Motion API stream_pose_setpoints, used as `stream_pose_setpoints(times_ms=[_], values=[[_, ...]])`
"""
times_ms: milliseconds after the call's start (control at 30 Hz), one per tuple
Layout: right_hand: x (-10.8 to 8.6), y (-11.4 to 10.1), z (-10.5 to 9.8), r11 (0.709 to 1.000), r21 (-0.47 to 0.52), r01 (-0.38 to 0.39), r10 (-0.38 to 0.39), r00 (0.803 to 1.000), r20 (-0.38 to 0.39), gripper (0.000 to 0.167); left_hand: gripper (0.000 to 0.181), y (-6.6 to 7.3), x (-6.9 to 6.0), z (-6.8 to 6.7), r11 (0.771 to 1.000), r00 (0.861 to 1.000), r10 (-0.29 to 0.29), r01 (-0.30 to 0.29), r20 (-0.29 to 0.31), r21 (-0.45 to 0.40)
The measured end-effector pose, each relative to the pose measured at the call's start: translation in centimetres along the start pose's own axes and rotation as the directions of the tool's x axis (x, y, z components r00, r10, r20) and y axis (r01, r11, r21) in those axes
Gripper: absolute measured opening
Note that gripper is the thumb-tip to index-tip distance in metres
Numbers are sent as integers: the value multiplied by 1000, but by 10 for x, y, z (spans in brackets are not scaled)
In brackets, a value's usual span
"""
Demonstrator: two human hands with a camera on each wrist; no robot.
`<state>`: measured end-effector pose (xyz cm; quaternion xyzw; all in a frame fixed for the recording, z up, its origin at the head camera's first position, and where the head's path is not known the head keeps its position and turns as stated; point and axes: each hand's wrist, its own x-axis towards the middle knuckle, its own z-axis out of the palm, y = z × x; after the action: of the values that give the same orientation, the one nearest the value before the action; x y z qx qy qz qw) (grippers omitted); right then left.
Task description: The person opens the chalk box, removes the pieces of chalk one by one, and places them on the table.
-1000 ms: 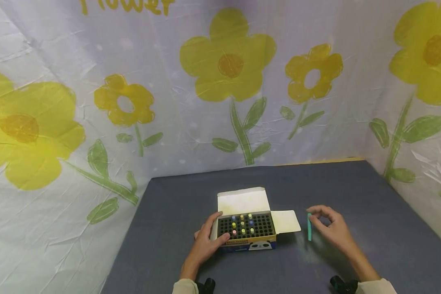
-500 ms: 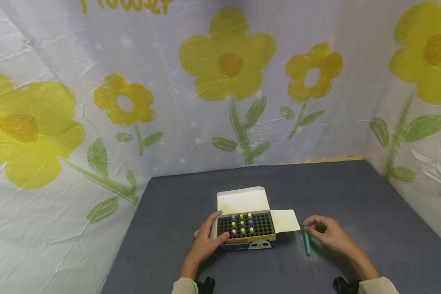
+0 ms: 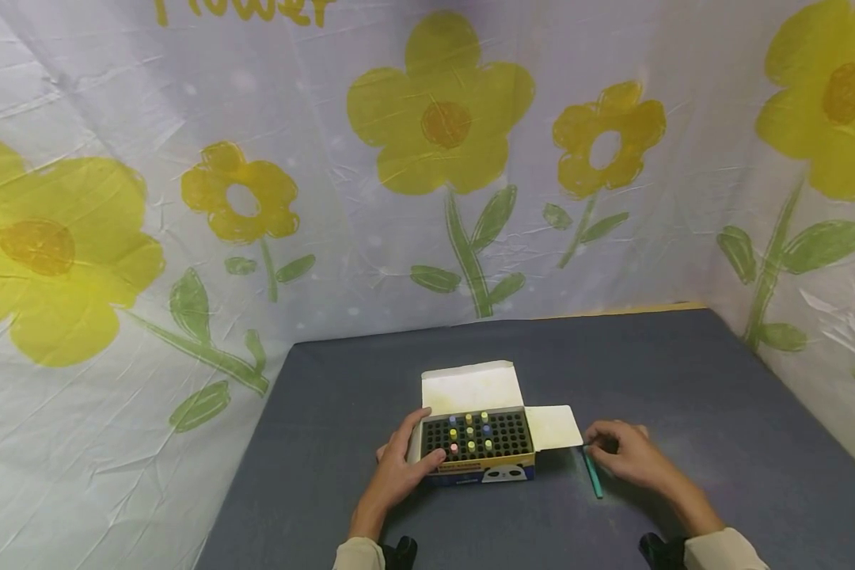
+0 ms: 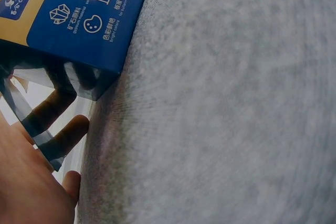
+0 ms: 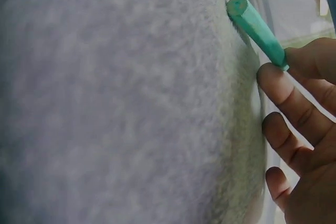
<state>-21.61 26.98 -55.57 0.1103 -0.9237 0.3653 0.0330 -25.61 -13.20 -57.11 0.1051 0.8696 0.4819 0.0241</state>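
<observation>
An opened chalk box (image 3: 480,473) stands on the dark table, its honeycomb insert holding several coloured chalk ends. My left hand (image 3: 395,469) grips the box's left end, thumb at the front and fingers toward the back. In the left wrist view the blue printed side of the box (image 4: 89,19) shows above the fingers (image 4: 68,135). Right of the box, my right hand (image 3: 630,453) pinches the far end of a green chalk stick (image 3: 594,476). The right wrist view shows the chalk stick (image 5: 259,31) slanting away from thumb and fingertip, its other end at the table surface.
The box's white lid (image 3: 470,388) is folded back, and a white side flap (image 3: 553,428) sticks out close to my right fingers. The table (image 3: 328,412) meets a flower-printed cloth wall (image 3: 370,245) behind and at both sides.
My right hand has come down and slightly left with the green chalk stick, which has gone from upright to slanted low on the table. The left hand and box have stayed put.
</observation>
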Motion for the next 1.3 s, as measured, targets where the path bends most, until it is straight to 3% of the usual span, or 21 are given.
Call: stream_pose_setpoints(times_ms=[167,367,567,767,967,1067,1300], values=[[3,-3,1,994,-106,41,-41,999,6,11,70,1,0,0,1000,1000,23,-23,2,-13],[6,-4,5,964,-242,114,-117,993,2,24,71,2,-1,0,1000,1000,27,-27,-5,-1],[6,-4,6,956,-270,111,-112,994,9,17,71,1,0,1,1000,1000,25,-25,-12,4],[3,-5,1,984,-151,97,-116,986,-123,14,71,1,-1,1,999,999,37,-38,-10,-11],[5,-11,-9,979,68,191,-167,951,-260,20,71,1,-1,1,1000,999,24,-24,-22,10],[6,-18,-12,972,134,191,-149,950,-275,22,70,2,-1,1,1000,999,24,-24,-21,13],[10,-44,-10,971,206,122,-77,973,-216,26,70,1,-1,1,999,1000,24,-24,-16,21]])
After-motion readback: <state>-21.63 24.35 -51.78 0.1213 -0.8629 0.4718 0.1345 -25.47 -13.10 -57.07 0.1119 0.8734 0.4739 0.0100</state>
